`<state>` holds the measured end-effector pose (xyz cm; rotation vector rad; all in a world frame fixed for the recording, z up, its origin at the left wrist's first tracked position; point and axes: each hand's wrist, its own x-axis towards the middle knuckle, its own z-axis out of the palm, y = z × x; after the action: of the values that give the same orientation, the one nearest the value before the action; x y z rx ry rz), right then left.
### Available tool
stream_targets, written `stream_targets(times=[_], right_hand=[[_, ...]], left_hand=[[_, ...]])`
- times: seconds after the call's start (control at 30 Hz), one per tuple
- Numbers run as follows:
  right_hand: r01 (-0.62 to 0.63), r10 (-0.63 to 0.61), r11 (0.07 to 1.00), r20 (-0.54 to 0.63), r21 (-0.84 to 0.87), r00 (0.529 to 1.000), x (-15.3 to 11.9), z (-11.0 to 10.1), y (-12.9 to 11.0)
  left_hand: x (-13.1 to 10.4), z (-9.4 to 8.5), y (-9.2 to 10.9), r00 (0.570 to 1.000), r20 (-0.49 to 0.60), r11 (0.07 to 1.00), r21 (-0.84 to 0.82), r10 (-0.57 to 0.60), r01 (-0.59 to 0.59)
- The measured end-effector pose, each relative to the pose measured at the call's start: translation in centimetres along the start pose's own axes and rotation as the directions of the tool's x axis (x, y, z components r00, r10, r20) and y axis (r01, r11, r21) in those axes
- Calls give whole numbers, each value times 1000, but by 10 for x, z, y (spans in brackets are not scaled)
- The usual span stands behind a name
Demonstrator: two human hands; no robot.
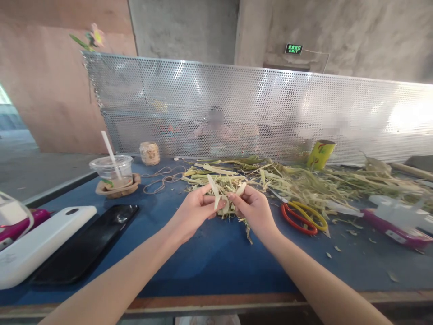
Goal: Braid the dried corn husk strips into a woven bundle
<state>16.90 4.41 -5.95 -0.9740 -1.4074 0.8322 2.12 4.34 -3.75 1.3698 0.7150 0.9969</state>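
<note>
Between my two hands, above the middle of the blue table, is a pale leaf strip (215, 189) that looks bent or looped. My left hand (196, 208) pinches it between thumb and fingers, with one end sticking up. From the other side my right hand (252, 206) is closed on the same pale leaf material, its thumb near the left fingertips. Just behind and below the fingers lies a bundle of shredded dry plant fibre (229, 210), partly hidden by the hands. Scissors with red and yellow handles (299, 219) rest right of my right hand.
A plastic cup (117, 171) with a straw, twine (164, 178) and a small jar (149, 153) stand left. A black phone (88, 243) and white power bank (47, 239) lie nearer. Dry leaves (297, 185) and a yellow-green tube (320, 155) are right, before a perforated metal screen (203, 108).
</note>
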Motion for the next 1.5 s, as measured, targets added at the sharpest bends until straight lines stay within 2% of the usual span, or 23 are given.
stream_targets(times=[0.07, 0.13, 0.2, 0.27, 0.3, 0.33, 0.47, 0.57, 0.67, 0.77, 0.83, 0.9, 1.0, 1.1, 1.23, 1.37, 1.5], right_hand=[[91, -93, 991, -12, -101, 996, -3, -1, 1], [278, -274, 927, 52, -253, 960, -6, -4, 0], [515, -458, 784, 237, -347, 857, -10, -8, -1], [652, -547, 673, 358, -351, 757, -11, -11, -3], [672, -559, 655, 377, -345, 739, -11, -11, -3], [667, -556, 661, 373, -344, 743, -11, -12, -4], [551, -475, 751, 284, -362, 833, -6, -11, -3], [512, -462, 768, 222, -386, 859, -3, -11, -1], [554, -515, 732, 210, -398, 831, -1, -12, 0], [633, -597, 652, 232, -416, 768, -3, -15, 1], [673, -633, 584, 265, -453, 728, -5, -16, 0], [684, -637, 532, 297, -498, 712, -7, -16, -1], [660, -619, 531, 287, -532, 731, -9, -15, -3], [594, -574, 591, 233, -545, 785, -10, -13, -8], [493, -498, 651, 165, -578, 851, -9, -11, -12], [367, -380, 742, 99, -561, 919, -6, -12, -11], [248, -234, 813, 94, -526, 968, -3, -13, -12]], left_hand=[[1, -1, 1, 1000, -11, 999, -44, -20, 19], [1, -2, 2, 998, -44, 996, -75, -55, 52], [1, -2, 2, 992, -85, 992, -90, -95, 87], [1, -2, 2, 986, -105, 989, -84, -126, 118], [1, -3, 2, 986, -107, 990, -72, -127, 120], [0, -3, 2, 987, -109, 992, -50, -118, 113], [-1, -5, 2, 989, -141, 993, 98, -52, 67], [-2, -6, 2, 995, -91, 983, 174, -36, 52], [-3, -5, 2, 999, -42, 985, 171, -27, 34], [-4, -4, 3, 999, -18, 989, 141, -52, 54], [-4, -3, 3, 998, -31, 987, 148, -63, 67], [-3, -3, 3, 997, -67, 979, 195, -45, 57], [-2, -4, 2, 996, -84, 955, 298, 20, 6], [-1, -4, 1, 994, -85, 933, 358, 72, -37], [-3, -3, 3, 994, -97, 903, 430, 50, -3], [-3, -3, 2, 992, -109, 893, 449, 67, -11], [-2, -4, 0, 988, -136, 879, 477, 69, 4]])
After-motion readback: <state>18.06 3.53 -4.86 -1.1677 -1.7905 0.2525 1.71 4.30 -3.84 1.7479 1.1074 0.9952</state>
